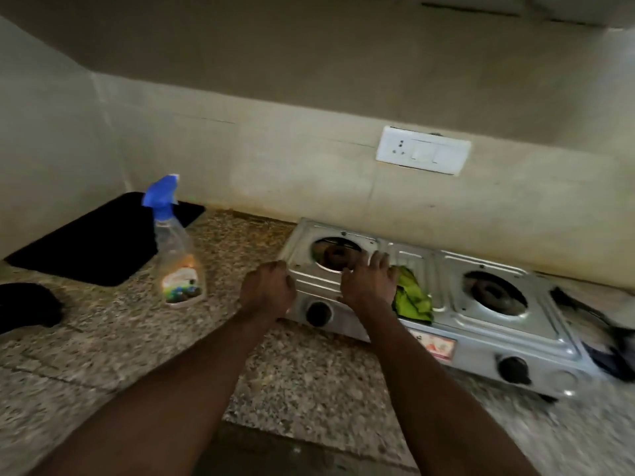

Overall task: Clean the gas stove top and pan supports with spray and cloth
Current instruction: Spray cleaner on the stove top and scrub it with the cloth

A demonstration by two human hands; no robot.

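**Supports off, wiping still ahead**

Your right hand (369, 285) lies spread on the gas stove (481, 334). Your left hand (266, 292) curls at its corner, grip unclear. The cloth (412, 298) sits at three o'clock of your right hand, the spray bottle (177, 259) at nine. No pan supports sit on the burners.

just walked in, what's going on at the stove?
A person has both hands at a steel two-burner gas stove. The open right hand rests by its left burner, beside a crumpled green cloth lying mid-stove. The left hand curls at the front-left corner; whether it holds the edge is unclear. A clear spray bottle with blue trigger stands untouched on the speckled granite counter.
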